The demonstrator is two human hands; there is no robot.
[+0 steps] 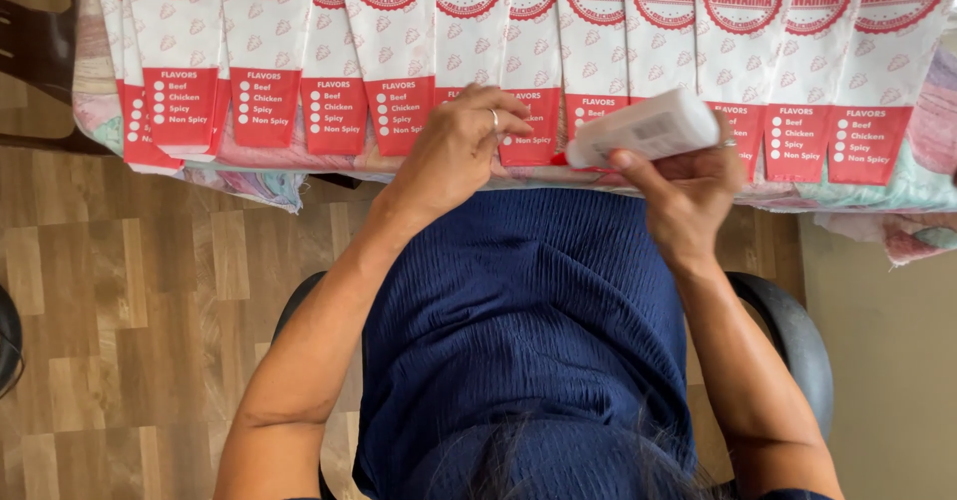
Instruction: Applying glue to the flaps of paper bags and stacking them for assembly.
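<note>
Right hand [688,196] grips white red-tipped glue bottle [643,128]; left hand [459,146] presses, seemingly empty, on paper sleeves [399,61]

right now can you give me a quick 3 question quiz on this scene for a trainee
1. True or false: the right hand holds a white bottle with a red tip.
2. Which hand rests on the row of red and white paper sleeves?
   A. left hand
   B. right hand
   C. neither
3. Fill in: the person sits on a chair wearing a dark ____ garment.

Key: 1 true; 2 A; 3 blue
</note>
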